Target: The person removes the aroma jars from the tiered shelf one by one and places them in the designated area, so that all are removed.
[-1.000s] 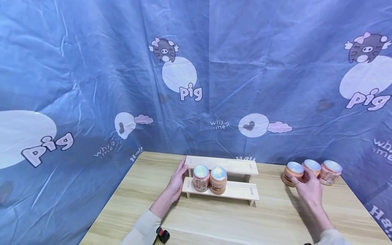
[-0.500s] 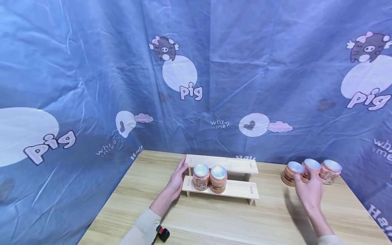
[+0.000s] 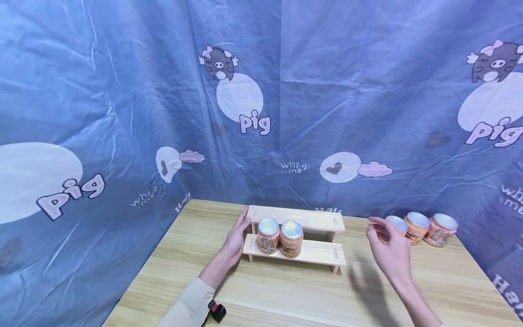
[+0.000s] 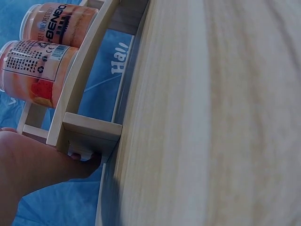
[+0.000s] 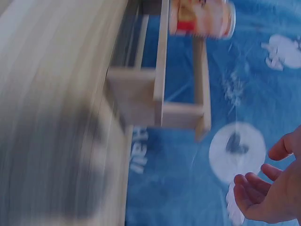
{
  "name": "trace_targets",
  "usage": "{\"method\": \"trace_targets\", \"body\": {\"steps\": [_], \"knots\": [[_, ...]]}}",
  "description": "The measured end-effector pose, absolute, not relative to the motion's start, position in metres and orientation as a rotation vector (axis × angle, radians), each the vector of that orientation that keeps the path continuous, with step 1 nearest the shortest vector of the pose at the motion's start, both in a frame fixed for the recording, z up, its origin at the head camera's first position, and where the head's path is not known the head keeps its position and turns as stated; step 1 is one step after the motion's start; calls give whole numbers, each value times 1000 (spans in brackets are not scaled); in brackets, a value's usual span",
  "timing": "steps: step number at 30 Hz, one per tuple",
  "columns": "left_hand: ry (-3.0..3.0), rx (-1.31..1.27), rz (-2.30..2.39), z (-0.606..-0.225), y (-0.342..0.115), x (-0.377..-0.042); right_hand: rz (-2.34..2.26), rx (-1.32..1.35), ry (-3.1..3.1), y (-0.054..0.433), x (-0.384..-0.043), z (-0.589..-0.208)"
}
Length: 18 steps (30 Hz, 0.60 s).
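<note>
The stepped shelf (image 3: pixel 320 253) stands near the back edge of the table (image 3: pixel 294 290), two jars (image 3: pixel 268 241) on its lower step. My left hand (image 3: pixel 234 243) grips its left end; my right hand (image 3: pixel 392 254), empty, loosely curled, hovers by three jars (image 3: pixel 416 233). Tabletop stretches between; a curtain (image 3: pixel 302 127) hangs behind.

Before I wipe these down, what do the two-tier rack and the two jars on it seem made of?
Two-tier rack: apparently unpainted wood, matte, showing pale grain.
Jars: probably glossy plastic, given shiny printed walls; glass possible. Silvery, reflective tops look metallic.
</note>
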<state>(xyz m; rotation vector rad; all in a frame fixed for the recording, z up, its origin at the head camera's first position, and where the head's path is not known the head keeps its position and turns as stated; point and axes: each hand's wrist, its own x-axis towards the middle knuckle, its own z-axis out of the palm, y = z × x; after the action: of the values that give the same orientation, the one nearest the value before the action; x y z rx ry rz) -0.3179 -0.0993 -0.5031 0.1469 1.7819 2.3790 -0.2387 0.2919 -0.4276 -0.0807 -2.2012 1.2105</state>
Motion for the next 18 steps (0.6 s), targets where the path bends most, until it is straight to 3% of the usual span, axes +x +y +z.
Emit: {"method": "trace_targets", "body": {"steps": [18], "knots": [[1818, 159, 2376, -503, -99, -317, 1407, 308, -2447, 210, -238, -434]]}}
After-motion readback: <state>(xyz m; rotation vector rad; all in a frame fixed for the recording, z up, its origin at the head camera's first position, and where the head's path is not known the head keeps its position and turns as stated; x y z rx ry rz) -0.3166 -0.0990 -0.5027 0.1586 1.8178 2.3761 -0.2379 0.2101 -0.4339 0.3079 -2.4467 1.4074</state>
